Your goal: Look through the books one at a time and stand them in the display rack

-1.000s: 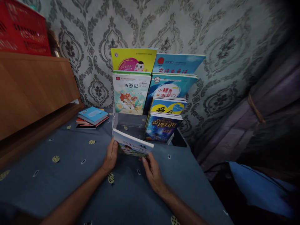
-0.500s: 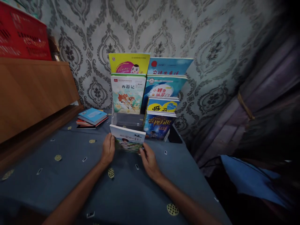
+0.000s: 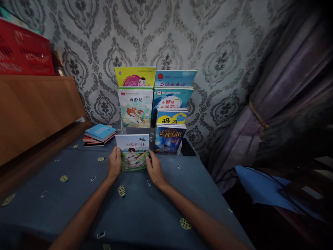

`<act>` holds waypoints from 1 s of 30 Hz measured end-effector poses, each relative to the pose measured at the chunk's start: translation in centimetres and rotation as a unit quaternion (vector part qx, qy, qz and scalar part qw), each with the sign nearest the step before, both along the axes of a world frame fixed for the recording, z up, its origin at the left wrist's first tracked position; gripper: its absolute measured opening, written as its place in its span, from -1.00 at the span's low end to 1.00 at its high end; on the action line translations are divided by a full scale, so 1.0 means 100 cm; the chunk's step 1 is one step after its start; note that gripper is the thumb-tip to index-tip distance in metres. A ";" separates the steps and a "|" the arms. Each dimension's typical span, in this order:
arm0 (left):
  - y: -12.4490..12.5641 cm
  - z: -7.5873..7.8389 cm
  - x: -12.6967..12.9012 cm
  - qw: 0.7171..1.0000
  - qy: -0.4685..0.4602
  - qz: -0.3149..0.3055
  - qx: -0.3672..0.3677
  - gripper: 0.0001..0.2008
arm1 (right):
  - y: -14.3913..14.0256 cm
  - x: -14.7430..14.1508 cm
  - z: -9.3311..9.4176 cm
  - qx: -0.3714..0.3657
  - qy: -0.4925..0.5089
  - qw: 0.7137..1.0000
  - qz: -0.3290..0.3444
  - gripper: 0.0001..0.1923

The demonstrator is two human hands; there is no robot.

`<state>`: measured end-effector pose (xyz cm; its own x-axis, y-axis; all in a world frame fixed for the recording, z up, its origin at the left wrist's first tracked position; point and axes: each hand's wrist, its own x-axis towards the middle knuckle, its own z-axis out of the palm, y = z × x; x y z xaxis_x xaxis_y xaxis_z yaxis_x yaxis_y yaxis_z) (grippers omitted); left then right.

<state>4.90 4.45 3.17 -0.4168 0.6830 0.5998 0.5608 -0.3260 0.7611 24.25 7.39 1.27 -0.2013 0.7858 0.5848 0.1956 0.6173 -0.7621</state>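
A thin paperback book (image 3: pixel 135 154), its cover showing a figure with a guitar-like instrument, stands nearly upright between my hands. My left hand (image 3: pixel 114 162) is closed on its left edge. On the opposite edge, my right hand (image 3: pixel 155 168) grips it with the thumb in front. Just behind is a tiered clear book rack (image 3: pixel 122 130), partly hidden by the held book. Its left column carries a white-covered book (image 3: pixel 135 108) and a yellow book (image 3: pixel 135 76). In the right column stand light-blue books (image 3: pixel 174 97), a yellow-and-blue one (image 3: pixel 171 117) and a dark-blue book (image 3: pixel 169 139) at the front.
A small pile of books (image 3: pixel 100 133) lies left of the rack on the patterned tablecloth (image 3: pixel 85 194). A wooden cabinet (image 3: pixel 39 111) bearing a red basket (image 3: pixel 26 48) borders the left side. A dark flat object (image 3: pixel 187 148) sits right of the rack, near a tied curtain (image 3: pixel 239 132).
The held book has tilted up so its cover faces me more squarely. Both hands still grip its side edges. My view has shifted slightly.
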 end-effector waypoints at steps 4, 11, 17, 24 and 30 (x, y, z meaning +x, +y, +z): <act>0.005 0.008 -0.004 1.000 0.015 0.001 0.002 -0.57 | 0.005 -0.004 0.003 0.002 -0.003 1.000 0.002 -0.65; 0.017 0.030 -0.009 0.999 0.046 0.009 0.019 -0.62 | 0.017 -0.011 0.020 0.022 0.016 1.000 -0.004 -0.62; 0.026 0.048 -0.008 0.996 0.067 0.025 0.051 -0.68 | 0.029 -0.012 0.038 0.043 0.021 0.999 -0.006 -0.61; 0.039 0.078 -0.006 0.990 0.096 0.047 0.091 -0.67 | 0.043 -0.005 0.072 0.089 0.030 0.996 0.007 -0.62; 0.054 0.117 -0.006 0.980 0.091 0.044 0.169 -0.56 | 0.062 -0.006 0.113 0.137 0.055 0.989 0.019 -0.64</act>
<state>4.29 9.81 14.89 -0.3300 0.3986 0.8557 0.7142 -0.4873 0.5024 23.64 13.58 12.60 -0.1509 0.5882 0.7945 0.0947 0.8086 -0.5807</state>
